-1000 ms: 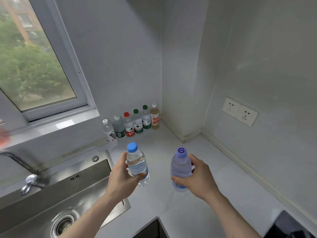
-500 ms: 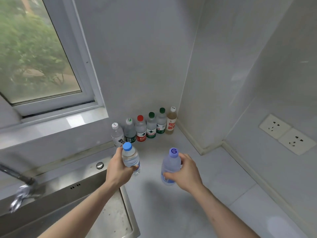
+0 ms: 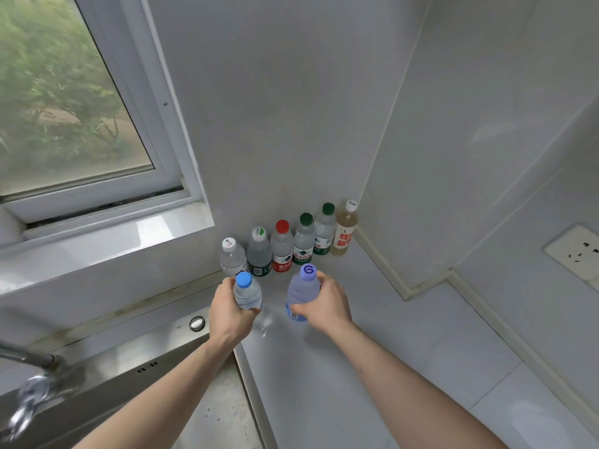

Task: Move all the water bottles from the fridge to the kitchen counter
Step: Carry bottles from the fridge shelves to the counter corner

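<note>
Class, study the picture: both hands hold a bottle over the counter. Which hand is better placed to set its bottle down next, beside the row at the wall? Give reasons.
Probably the right hand: its purple-capped bottle is over bare counter in front of the row. The left hand, with the blue-capped bottle, is near the sink edge.

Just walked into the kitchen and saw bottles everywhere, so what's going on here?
A person is setting bottles on the kitchen counter. The left hand grips a blue-capped water bottle; the right hand grips a purple-capped bottle. Both are in front of a row of six bottles along the wall, beside the sink.
</note>
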{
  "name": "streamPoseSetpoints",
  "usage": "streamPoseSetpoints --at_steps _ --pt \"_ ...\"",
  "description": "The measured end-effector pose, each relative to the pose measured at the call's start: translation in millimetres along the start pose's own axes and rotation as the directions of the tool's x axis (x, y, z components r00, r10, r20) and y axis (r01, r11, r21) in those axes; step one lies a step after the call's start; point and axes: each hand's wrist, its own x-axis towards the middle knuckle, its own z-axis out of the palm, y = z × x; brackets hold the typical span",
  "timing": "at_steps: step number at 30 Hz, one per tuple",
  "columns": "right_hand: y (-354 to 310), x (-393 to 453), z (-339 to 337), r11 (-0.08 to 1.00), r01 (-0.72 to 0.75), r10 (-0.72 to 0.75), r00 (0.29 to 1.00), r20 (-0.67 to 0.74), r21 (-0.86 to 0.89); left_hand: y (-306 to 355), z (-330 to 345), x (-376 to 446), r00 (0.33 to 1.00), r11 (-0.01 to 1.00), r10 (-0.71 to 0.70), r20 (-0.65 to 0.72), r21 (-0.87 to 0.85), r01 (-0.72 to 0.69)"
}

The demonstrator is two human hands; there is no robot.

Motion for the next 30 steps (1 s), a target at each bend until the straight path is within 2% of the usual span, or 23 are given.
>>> streamPoseSetpoints --at_steps 5,14,22,30 --pt "-18.9 27.8 26.6 0.999 0.011 -0.01 1.0 0.02 -0.051 -8.5 3.8 20.4 0.999 0.999 -0.033 -0.007 -0.01 0.033" --pt "-35.6 60.8 63.5 0.991 -0.016 0.025 0.998 0.061 -0.133 -9.6 6.9 40.9 1.0 1.0 -0.008 -0.008 -0.016 0.008" --pt "-32.6 69.7 84.4 0.998 -0.069 0.069 0.996 0.052 -0.012 -7.9 7.9 44.2 0.998 0.998 -0.035 -0.043 -0.049 0.033" --pt "-25.6 54.8 71.3 0.998 -0.033 0.028 0.996 0.087 0.058 -7.6 1.7 40.5 0.996 0.994 -0.085 -0.019 -0.074 0.083"
